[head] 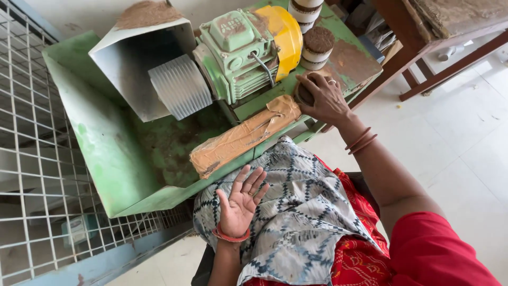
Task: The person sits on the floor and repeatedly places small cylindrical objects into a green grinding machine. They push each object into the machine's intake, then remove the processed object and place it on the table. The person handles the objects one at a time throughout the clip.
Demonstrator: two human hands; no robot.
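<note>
My right hand (327,97) reaches out to the green machine table (349,63) and closes over a small round brown disc (303,95) lying on it. My left hand (241,204) rests palm up on the patterned grey cloth (301,206) in my lap, fingers spread, holding nothing. Red bangles sit on both wrists. Just past the right hand stand stacks of round brown-topped discs (317,46) beside the green electric motor (238,50) with its yellow cover (286,32).
A grey metal hopper (137,63) holds a ribbed pulley (180,87) left of the motor. A tape-wrapped pad (243,135) lies along the green tray's front edge. White wire mesh (32,159) stands at the left, and a wooden table's legs (434,69) at the upper right.
</note>
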